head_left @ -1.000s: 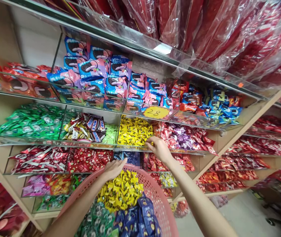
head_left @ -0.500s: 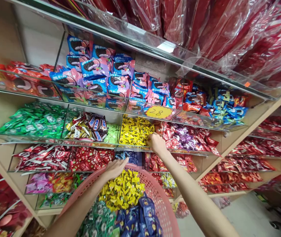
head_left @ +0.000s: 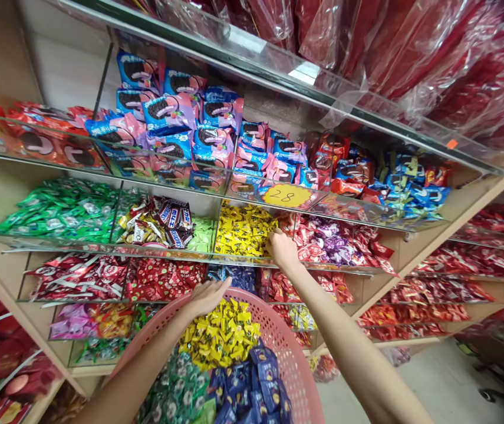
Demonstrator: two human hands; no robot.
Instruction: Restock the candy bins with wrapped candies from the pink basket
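Observation:
A pink perforated plastic basket (head_left: 289, 347) is in front of me at the bottom of the view. Inside it lie yellow-wrapped candies (head_left: 223, 333), dark blue-wrapped candies (head_left: 245, 386) and green-wrapped candies (head_left: 174, 388). My left hand (head_left: 210, 296) is closed over the basket's far rim, some fingers hidden behind it. My right hand (head_left: 282, 250) reaches to the shelf, fingers curled, at the right edge of a bin of yellow-wrapped candies (head_left: 245, 229). Whatever its fingers hold is hidden. Just right of that hand lie red and purple-wrapped candies (head_left: 329, 241).
Clear shelf fronts and dividers separate the bins. Blue-pink cookie packs (head_left: 172, 115) fill the shelf above, with a yellow "28" price tag (head_left: 287, 195). Left are green candies (head_left: 63, 212) and Snickers bars (head_left: 174, 221). Red plastic-wrapped goods (head_left: 411, 53) overhang the top right.
The view has shifted slightly. My right hand stays at the yellow candy bin's right edge, its fingers still curled. My left hand remains on the basket rim.

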